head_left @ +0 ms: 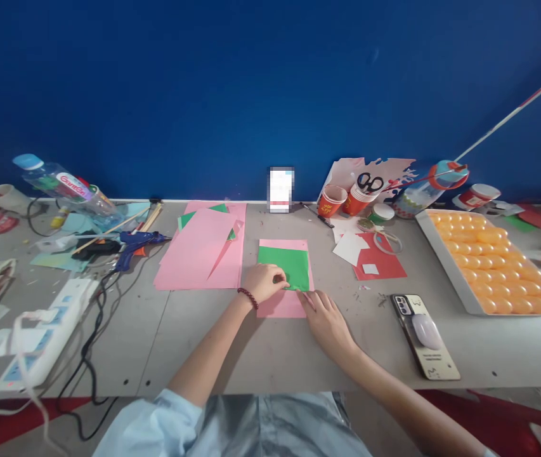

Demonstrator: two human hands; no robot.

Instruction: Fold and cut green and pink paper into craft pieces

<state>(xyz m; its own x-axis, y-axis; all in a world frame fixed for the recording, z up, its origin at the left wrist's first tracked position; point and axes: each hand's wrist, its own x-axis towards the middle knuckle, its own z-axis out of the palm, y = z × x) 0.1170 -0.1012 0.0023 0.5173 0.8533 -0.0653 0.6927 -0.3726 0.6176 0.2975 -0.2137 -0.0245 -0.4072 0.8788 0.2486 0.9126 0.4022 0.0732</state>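
Note:
A green sheet of paper (286, 263) lies on a pink sheet (283, 304) in the middle of the grey table (194, 330). My left hand (263, 280), with a dark red bead bracelet at the wrist, has its fingers curled and pinched on the green sheet's lower left edge. My right hand (323, 317) lies lower right, its fingers stretched flat on the pink sheet with the tips at the green sheet's lower right corner.
Large pink and green sheets (203, 251) lie left. A blue glue gun (137, 244), cables and a power strip (46, 339) sit further left. A phone (423, 335), a tray of orange balls (493, 263), red paper (377, 261) and cups with scissors (363, 193) are right.

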